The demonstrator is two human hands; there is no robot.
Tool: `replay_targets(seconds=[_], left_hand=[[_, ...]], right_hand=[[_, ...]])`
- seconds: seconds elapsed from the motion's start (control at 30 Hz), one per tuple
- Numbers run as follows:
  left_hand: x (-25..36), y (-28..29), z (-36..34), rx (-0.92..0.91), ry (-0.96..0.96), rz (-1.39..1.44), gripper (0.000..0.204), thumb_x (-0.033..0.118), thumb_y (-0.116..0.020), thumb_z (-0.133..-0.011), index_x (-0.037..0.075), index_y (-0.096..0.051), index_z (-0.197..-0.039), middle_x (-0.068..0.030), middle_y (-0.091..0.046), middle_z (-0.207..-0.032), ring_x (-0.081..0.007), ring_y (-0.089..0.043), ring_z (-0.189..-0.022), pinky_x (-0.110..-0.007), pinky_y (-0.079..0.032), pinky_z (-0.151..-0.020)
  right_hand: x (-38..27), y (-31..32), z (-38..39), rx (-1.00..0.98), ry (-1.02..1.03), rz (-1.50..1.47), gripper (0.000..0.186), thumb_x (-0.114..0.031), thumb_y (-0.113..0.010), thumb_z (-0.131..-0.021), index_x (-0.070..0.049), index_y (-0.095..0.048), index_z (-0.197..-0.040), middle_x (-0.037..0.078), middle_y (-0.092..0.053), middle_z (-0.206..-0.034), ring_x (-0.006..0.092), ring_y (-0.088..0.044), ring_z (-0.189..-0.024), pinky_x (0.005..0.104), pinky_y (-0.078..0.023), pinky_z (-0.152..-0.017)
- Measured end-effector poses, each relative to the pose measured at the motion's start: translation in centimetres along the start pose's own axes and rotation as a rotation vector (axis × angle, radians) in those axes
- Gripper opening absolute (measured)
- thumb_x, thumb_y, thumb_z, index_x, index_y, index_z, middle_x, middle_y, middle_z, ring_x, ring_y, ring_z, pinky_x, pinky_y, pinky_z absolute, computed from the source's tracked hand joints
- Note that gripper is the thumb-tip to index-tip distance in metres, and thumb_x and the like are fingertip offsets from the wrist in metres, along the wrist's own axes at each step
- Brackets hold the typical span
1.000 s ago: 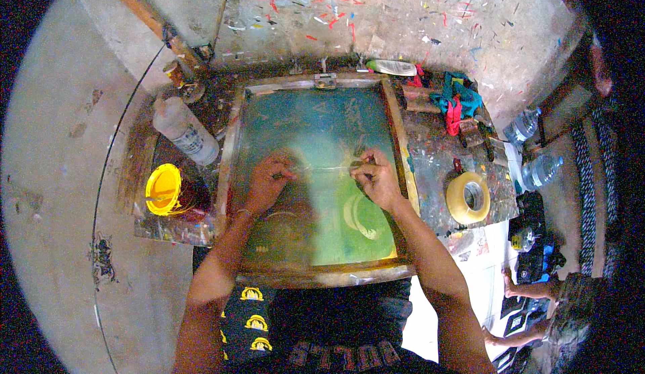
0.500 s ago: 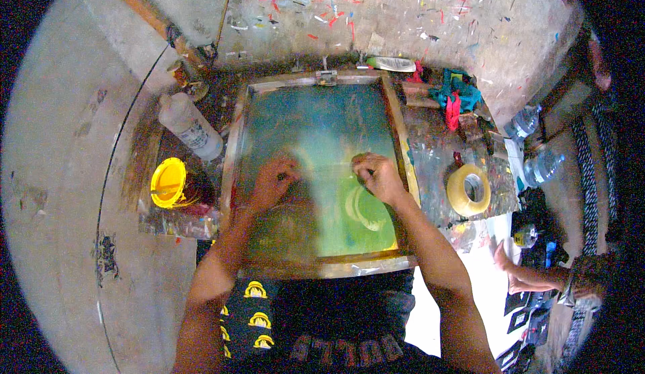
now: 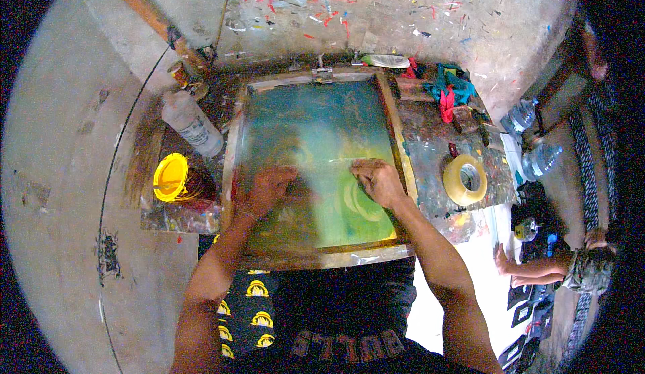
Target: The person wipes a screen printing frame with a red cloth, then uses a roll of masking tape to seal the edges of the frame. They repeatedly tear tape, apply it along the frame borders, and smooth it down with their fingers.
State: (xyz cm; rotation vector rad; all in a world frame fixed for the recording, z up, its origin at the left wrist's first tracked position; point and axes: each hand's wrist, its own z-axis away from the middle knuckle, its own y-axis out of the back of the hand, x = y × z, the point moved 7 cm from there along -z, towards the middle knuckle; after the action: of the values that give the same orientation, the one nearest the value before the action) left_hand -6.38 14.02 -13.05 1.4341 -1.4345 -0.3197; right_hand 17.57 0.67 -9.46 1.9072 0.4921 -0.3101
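A screen-printing frame [image 3: 232, 146] with a wooden border lies before me, its green-blue mesh [image 3: 316, 112] facing up. Between my hands stretches a thin, see-through strip of tape [image 3: 326, 163], faint against the mesh. My left hand [image 3: 271, 184] is closed, its fingertips pinching the strip's left end. At the other end, the fingers of my right hand [image 3: 378, 179] are pressed together on it. Both hands are over the middle of the mesh. Whether the strip touches the mesh I cannot tell. A pale curved shape shows in the mesh beside my right hand.
A roll of clear tape [image 3: 465, 180] lies on the paint-stained table [image 3: 430, 152] at right. Left of the frame stand a white bottle [image 3: 193, 124] and a yellow-lidded container [image 3: 170, 177]. A metal hinge clamp [image 3: 322, 74] sits at the far edge. Another person's legs [image 3: 537, 267] show at right.
Both hands stay over the mesh, with the strip between them. My left hand has lowered slightly toward me, and the right fingers have flattened. The view has shifted a little.
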Motion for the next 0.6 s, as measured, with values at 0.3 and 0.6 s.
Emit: replay_targets(seconds=[0.3, 0.6], left_hand=[[2.1, 0.0, 2.5, -0.150, 0.056, -0.066, 0.032, 0.010, -0.058, -0.093, 0.009, -0.066, -0.125, -0.0144, -0.067, -0.126, -0.0306, -0.063, -0.119, -0.043, -0.048, -0.106], [3.8, 0.3, 4.1, -0.144, 0.025, 0.032, 0.035, 0.006, -0.057, -0.091, 0.008, -0.067, -0.124, -0.0141, -0.066, -0.129, -0.0310, -0.063, -0.119, -0.043, -0.048, -0.106]], right_hand=[[-1.6, 0.0, 2.7, 0.007, -0.054, -0.021, 0.023, -0.002, -0.066, -0.084, -0.006, -0.075, -0.104, 0.013, -0.072, -0.114, 0.0279, -0.067, -0.112, 0.0414, -0.051, -0.102], [-2.8, 0.7, 4.0, -0.027, -0.044, -0.053, 0.027, 0.001, -0.066, -0.080, -0.006, -0.075, -0.104, 0.012, -0.072, -0.116, 0.0267, -0.066, -0.114, 0.0435, -0.048, -0.106]])
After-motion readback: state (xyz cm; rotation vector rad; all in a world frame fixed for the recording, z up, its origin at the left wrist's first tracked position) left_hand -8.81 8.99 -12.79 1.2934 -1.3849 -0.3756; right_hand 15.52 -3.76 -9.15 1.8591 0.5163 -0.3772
